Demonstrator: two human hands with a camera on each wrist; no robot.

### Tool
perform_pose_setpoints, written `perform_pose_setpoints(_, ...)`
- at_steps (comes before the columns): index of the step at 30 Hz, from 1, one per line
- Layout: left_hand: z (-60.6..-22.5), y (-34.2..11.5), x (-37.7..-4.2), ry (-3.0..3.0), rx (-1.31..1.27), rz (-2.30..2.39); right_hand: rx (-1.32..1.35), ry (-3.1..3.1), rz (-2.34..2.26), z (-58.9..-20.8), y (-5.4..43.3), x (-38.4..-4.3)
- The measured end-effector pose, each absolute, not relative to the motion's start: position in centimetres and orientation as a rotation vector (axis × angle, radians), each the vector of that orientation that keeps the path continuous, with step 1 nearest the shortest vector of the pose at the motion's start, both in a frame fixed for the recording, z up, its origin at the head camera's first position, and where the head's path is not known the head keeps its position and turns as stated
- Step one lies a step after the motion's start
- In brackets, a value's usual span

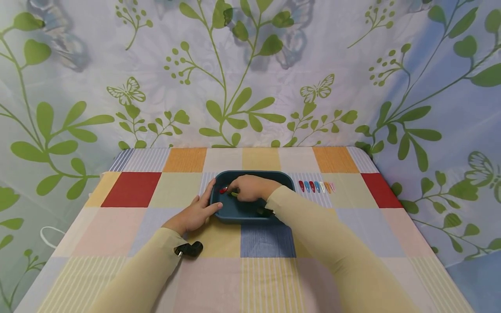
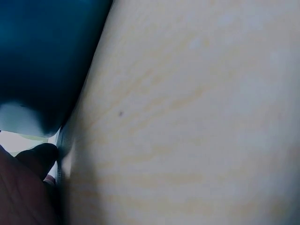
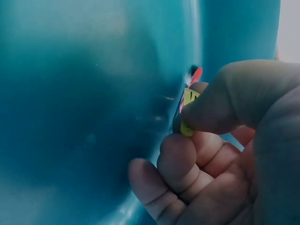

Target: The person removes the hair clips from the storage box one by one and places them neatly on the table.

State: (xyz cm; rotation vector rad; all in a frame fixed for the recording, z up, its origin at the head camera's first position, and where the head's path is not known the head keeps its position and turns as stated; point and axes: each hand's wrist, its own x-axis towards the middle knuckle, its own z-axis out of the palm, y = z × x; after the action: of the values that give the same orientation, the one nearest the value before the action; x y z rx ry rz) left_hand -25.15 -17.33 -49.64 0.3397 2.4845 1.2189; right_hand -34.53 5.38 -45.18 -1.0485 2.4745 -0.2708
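Observation:
A dark blue tray [image 1: 250, 219] stands on the patchwork cloth. Over its inside, my right hand [image 1: 254, 188] pinches a small yellow hair clip [image 3: 190, 97] with dark marks between thumb and fingertips. Past the fingertips, close to the tray's side wall, shows a red hair clip [image 1: 223, 190]; the fingers partly cover what lies there. My left hand [image 1: 195, 214] rests against the tray's left side, fingers straight and spread along the outside, thumb lying over the rim. In the left wrist view a bit of that hand [image 2: 28, 183] appears below the tray's outer wall [image 2: 47, 56].
Right of the tray, a row of several teardrop-shaped hair clips [image 1: 316, 187] in red, blue, white, orange and pink lies on the cloth [image 1: 270, 278]. A leaf-patterned curtain [image 1: 242, 78] hangs behind the table. Dark wrist cameras [image 1: 189, 249] stick out at the sleeves.

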Motion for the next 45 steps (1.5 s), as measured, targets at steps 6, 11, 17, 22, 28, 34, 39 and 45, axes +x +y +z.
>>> perform_pose_setpoints(6,-49.7,-17.4,-25.1,2.478,0.343,1.225,-1.047,2.468,-0.372,-44.9,6.5,-34.7)
perform_pose_setpoints(11,-49.9,-17.5,-25.1,2.475,0.346,1.233,-1.025,2.465,-0.432,-45.4,7.3,-35.1)
perform_pose_setpoints(17,-49.9,-17.5,-25.0,2.482,0.33,1.227,-0.997,2.466,-0.522,-44.8,8.4,-35.0)
perform_pose_setpoints(22,-50.0,-17.3,-25.1,2.488,0.342,1.216,-1.007,2.495,-0.525,-44.1,9.5,-34.8)
perform_pose_setpoints(28,-49.8,-17.2,-25.1,2.49,0.347,1.216,-1.002,2.554,-0.587,-42.3,11.5,-34.3)
perform_pose_setpoints(34,-49.7,-17.2,-25.0,2.494,0.362,1.22,-0.957,2.597,-0.659,-40.6,14.4,-33.9)
perform_pose_setpoints(39,-49.8,-17.2,-25.0,2.489,0.36,1.221,-0.849,2.659,-0.719,-39.1,17.2,-33.6)
perform_pose_setpoints(45,-49.6,-17.2,-25.0,2.499,0.373,1.203,-0.683,2.73,-0.793,-38.7,21.2,-33.9)
